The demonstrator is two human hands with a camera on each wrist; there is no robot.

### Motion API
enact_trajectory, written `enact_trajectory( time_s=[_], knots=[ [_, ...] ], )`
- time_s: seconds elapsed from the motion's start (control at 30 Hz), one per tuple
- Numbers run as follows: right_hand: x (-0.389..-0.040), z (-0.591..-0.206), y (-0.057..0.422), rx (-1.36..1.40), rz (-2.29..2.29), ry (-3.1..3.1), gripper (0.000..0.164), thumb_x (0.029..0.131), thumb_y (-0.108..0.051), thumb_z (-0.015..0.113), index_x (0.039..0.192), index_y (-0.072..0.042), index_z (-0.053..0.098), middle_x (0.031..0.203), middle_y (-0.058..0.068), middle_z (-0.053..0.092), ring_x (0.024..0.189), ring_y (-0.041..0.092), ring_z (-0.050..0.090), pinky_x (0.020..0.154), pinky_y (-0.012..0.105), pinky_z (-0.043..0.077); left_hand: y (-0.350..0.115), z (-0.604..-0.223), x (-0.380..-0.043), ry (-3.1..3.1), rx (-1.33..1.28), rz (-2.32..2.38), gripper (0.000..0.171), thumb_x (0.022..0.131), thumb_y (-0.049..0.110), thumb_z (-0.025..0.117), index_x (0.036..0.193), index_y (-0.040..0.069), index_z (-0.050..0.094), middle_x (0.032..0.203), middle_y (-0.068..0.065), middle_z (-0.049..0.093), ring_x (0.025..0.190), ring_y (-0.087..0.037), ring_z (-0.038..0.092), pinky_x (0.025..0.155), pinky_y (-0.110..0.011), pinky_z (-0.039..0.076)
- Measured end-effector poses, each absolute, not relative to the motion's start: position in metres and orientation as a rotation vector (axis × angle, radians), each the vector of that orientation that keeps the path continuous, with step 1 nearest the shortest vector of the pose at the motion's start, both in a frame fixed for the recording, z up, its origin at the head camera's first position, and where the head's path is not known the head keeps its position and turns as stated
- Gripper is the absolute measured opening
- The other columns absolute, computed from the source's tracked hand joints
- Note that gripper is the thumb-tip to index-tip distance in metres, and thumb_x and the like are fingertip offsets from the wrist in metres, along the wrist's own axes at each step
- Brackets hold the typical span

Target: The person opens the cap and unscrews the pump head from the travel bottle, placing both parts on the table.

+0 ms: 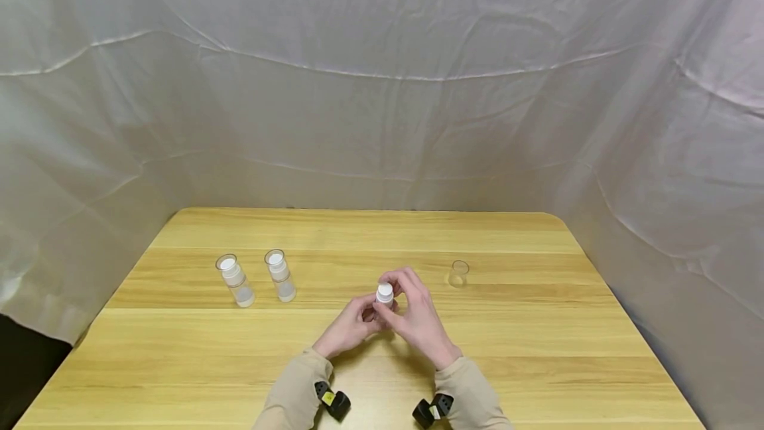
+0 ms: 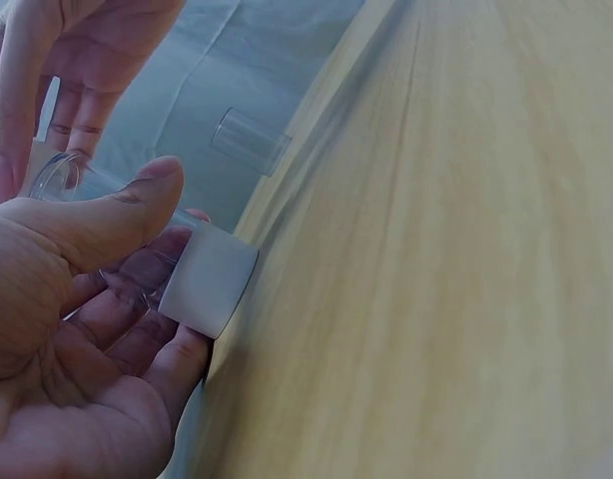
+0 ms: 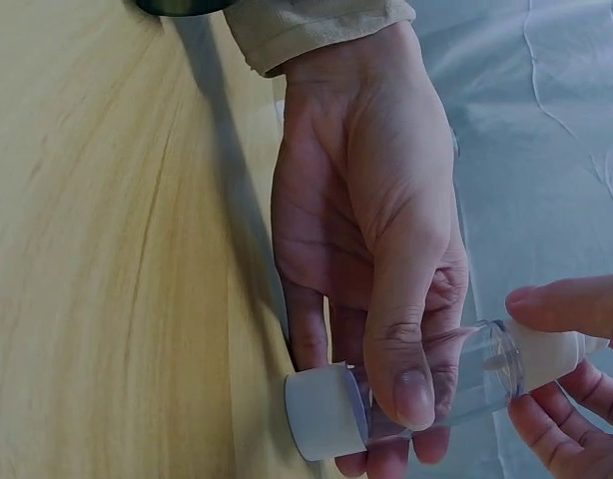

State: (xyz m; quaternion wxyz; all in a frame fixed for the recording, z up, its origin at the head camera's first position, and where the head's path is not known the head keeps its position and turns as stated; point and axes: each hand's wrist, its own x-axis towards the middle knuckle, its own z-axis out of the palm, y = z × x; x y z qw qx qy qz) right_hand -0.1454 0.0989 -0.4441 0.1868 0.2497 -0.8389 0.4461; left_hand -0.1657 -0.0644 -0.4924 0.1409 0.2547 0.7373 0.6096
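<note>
1. Pale, creased cloth [image 1: 388, 118] is hung behind the counter and along both sides.
2. The wood-grained counter [image 1: 179, 377] is set below it.
3. Beige sleeves [image 1: 301, 383] are worn on both arms.
4. The clear body of the held bottle [image 1: 384, 291] is grasped by the left hand [image 1: 351, 328], with the thumb laid across it; its white top is pinched between the thumb and fingers of the right hand [image 1: 420, 314].
5. Two other bottles [image 1: 235, 281] are stood upright, apart from each other, at the left.
6. The held bottle is kept between both hands, near the counter's front middle; whether its white base [image 3: 321, 414] touches the counter cannot be told.
7. Black wrist devices [image 1: 337, 406] are strapped at the cuffs.
8. A clear cylinder [image 1: 458, 275] is placed to the right, beyond the right hand.
</note>
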Motion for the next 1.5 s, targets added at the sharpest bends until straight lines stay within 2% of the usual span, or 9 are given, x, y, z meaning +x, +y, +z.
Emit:
enact_trajectory(
  time_s=[0.33,0.5,0.67,0.83,0.93,1.1,1.27,1.4,1.5],
  knots=[
    [-0.1462,-0.4436,0.1006,0.762,1.277,-2.349,0.037,0.077,0.005,0.077,0.11,-0.006,0.064,0.108,0.007,0.066,0.1,0.022,0.066,0.091,0.035,0.059,-0.0642,-0.4933,-0.1664,2.129,0.754,1.768,0.036,0.093,-0.002,0.062,0.128,-0.008,0.06,0.126,-0.027,0.065,0.119,-0.03,0.062,0.098,-0.012,0.049],
    [-0.1465,-0.445,0.1011,0.761,1.314,-2.385,0.042,0.075,0.003,0.079,0.114,-0.003,0.063,0.112,0.008,0.064,0.106,0.022,0.063,0.096,0.042,0.056,-0.0653,-0.4942,-0.1663,2.129,0.774,1.772,0.034,0.093,-0.002,0.062,0.127,-0.009,0.06,0.125,-0.029,0.065,0.119,-0.035,0.062,0.099,-0.013,0.05],
    [-0.1449,-0.4454,0.0994,0.722,1.269,-2.381,0.047,0.073,-0.002,0.084,0.113,-0.005,0.061,0.11,0.007,0.062,0.097,0.017,0.059,0.088,0.04,0.057,-0.0652,-0.4944,-0.1662,2.153,0.765,1.763,0.035,0.091,-0.004,0.062,0.126,-0.007,0.061,0.124,-0.027,0.066,0.119,-0.033,0.061,0.1,-0.013,0.048],
    [-0.145,-0.4456,0.0979,0.704,1.233,-2.345,0.043,0.072,0.001,0.084,0.108,-0.006,0.061,0.103,0.006,0.062,0.089,0.014,0.059,0.079,0.035,0.059,-0.0652,-0.4938,-0.1658,2.14,0.756,1.766,0.037,0.092,-0.003,0.062,0.129,-0.009,0.059,0.127,-0.028,0.066,0.12,-0.034,0.062,0.099,-0.013,0.049],
    [-0.1456,-0.4455,0.098,0.716,1.236,-2.331,0.041,0.074,0.004,0.082,0.108,-0.005,0.062,0.103,0.006,0.063,0.088,0.016,0.061,0.08,0.032,0.059,-0.0644,-0.493,-0.1656,2.126,0.749,1.77,0.038,0.094,0.0,0.064,0.13,-0.009,0.058,0.128,-0.028,0.065,0.122,-0.038,0.061,0.1,-0.012,0.049],
    [-0.146,-0.4451,0.0997,0.748,1.255,-2.331,0.038,0.077,0.005,0.078,0.11,-0.005,0.063,0.106,0.007,0.065,0.096,0.021,0.065,0.088,0.033,0.06,-0.0634,-0.4925,-0.1658,2.115,0.756,1.777,0.038,0.094,0.002,0.065,0.129,-0.01,0.058,0.127,-0.028,0.065,0.122,-0.042,0.061,0.1,-0.012,0.048],
    [-0.1461,-0.4459,0.1005,0.755,1.253,-2.348,0.042,0.074,0.003,0.08,0.112,-0.004,0.062,0.108,0.007,0.064,0.097,0.02,0.064,0.09,0.035,0.059,-0.0638,-0.4933,-0.1661,2.123,0.77,1.781,0.035,0.092,-0.002,0.063,0.127,-0.008,0.06,0.125,-0.028,0.066,0.119,-0.036,0.062,0.099,-0.013,0.049],
    [-0.146,-0.4468,0.0988,0.723,1.247,-2.348,0.043,0.073,-0.003,0.084,0.11,-0.004,0.062,0.105,0.007,0.063,0.092,0.017,0.061,0.083,0.037,0.059,-0.0644,-0.4937,-0.1661,2.151,0.774,1.769,0.036,0.09,-0.005,0.062,0.125,-0.006,0.062,0.124,-0.026,0.066,0.116,-0.026,0.062,0.099,-0.014,0.049],
    [-0.1469,-0.448,0.0975,0.707,1.223,-2.322,0.041,0.073,-0.004,0.086,0.107,-0.005,0.062,0.103,0.007,0.064,0.089,0.015,0.06,0.078,0.038,0.06,-0.0643,-0.4939,-0.166,2.154,0.767,1.766,0.037,0.09,-0.005,0.062,0.126,-0.007,0.062,0.125,-0.026,0.067,0.117,-0.027,0.062,0.1,-0.014,0.049]
  ],
)
